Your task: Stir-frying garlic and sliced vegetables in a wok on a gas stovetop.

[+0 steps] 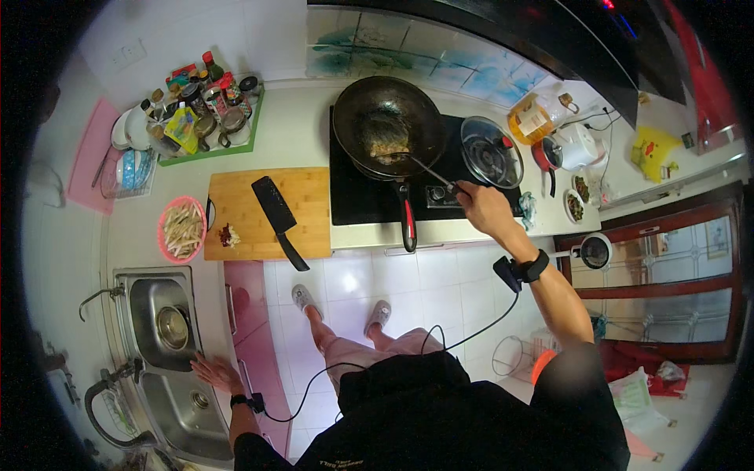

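My right hand [488, 209] grips the handle of a metal cooking spatula [429, 168]. The spatula's working end reaches into a dark wok [386, 97], where golden-brown food [389, 144] lies low on the near side; what food it is I cannot tell. The wok sits on a black cooktop [359, 206], its black-and-red handle [407, 218] towards me. To the right of the wok, a glass lid [490, 153] rests on the cooktop. My left hand [217, 374], fingers apart and holding nothing, is at the front edge of the double steel sink [177, 406].
A cleaver [274, 206] and small chopped piles [228, 235] lie on a wooden cutting board [318, 235]. Left of it is a pink basket [182, 229] of pale cut strips. Seasonings fill a green-edged tray [206, 154]. An oil jug [533, 120] and small dishes [574, 206] stand right.
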Demonstrator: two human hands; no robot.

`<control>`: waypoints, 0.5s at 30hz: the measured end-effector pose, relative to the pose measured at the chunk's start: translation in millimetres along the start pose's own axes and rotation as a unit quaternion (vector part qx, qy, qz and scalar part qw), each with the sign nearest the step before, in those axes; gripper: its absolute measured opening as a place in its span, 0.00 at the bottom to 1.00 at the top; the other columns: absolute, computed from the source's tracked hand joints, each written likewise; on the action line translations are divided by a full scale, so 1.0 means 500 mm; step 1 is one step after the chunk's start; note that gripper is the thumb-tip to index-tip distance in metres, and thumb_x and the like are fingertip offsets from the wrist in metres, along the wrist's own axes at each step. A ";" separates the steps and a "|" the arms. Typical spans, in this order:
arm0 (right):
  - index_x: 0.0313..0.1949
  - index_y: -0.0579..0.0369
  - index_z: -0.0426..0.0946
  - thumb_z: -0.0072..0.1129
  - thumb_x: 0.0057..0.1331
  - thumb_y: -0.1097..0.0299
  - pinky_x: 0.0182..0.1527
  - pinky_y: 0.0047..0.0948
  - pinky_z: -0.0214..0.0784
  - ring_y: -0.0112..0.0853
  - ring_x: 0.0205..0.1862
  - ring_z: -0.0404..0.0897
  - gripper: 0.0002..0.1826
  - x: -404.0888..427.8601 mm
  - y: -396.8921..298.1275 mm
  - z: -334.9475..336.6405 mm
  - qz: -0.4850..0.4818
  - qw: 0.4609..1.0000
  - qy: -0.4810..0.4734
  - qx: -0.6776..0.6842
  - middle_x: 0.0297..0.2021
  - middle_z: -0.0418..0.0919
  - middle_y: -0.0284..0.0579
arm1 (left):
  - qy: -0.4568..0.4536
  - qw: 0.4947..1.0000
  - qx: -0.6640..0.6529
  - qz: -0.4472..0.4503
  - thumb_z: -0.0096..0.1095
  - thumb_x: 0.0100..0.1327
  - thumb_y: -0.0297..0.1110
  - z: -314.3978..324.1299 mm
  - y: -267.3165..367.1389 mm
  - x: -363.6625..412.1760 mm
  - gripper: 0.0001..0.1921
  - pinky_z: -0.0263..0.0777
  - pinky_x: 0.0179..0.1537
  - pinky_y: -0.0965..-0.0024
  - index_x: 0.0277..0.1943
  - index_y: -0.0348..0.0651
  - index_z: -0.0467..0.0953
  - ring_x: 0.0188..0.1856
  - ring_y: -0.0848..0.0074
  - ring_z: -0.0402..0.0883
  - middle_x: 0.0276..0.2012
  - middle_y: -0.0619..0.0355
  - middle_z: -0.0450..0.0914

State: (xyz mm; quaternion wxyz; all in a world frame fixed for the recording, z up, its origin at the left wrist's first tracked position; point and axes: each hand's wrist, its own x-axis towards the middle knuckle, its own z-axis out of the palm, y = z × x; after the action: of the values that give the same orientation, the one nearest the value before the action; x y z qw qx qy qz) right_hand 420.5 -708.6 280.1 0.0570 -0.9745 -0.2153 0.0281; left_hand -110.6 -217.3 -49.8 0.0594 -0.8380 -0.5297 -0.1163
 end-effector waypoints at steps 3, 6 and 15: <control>0.56 0.50 0.82 0.55 0.72 0.58 0.43 0.55 0.77 0.58 0.39 0.85 0.18 -0.002 -0.022 -0.026 0.021 1.000 -0.004 0.018 0.35 0.85 0.63 | -0.026 0.999 0.039 -0.004 0.42 0.78 0.46 0.005 -0.007 0.000 0.31 0.41 0.79 0.46 0.80 0.51 0.53 0.80 0.53 0.51 0.79 0.44 0.52; 0.57 0.52 0.81 0.54 0.73 0.59 0.47 0.53 0.76 0.59 0.41 0.84 0.19 -0.003 -0.029 -0.013 0.018 0.998 -0.026 0.056 0.37 0.84 0.64 | -0.016 1.000 0.023 -0.012 0.40 0.79 0.49 0.014 -0.012 0.006 0.31 0.40 0.79 0.46 0.80 0.51 0.54 0.80 0.53 0.51 0.79 0.44 0.53; 0.58 0.53 0.81 0.54 0.74 0.56 0.47 0.53 0.76 0.58 0.42 0.84 0.20 0.040 0.021 0.018 0.034 0.992 0.097 0.070 0.37 0.84 0.64 | -0.014 1.000 0.015 -0.024 0.38 0.79 0.50 0.004 -0.004 0.007 0.30 0.40 0.79 0.45 0.78 0.49 0.58 0.79 0.51 0.52 0.78 0.43 0.55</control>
State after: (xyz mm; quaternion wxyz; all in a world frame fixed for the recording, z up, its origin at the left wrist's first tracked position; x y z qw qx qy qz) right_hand 442.2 -708.8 269.1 0.1444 -0.9730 -0.1733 -0.0495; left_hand -110.7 -213.1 -51.0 0.0624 -0.8258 -0.5519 -0.0980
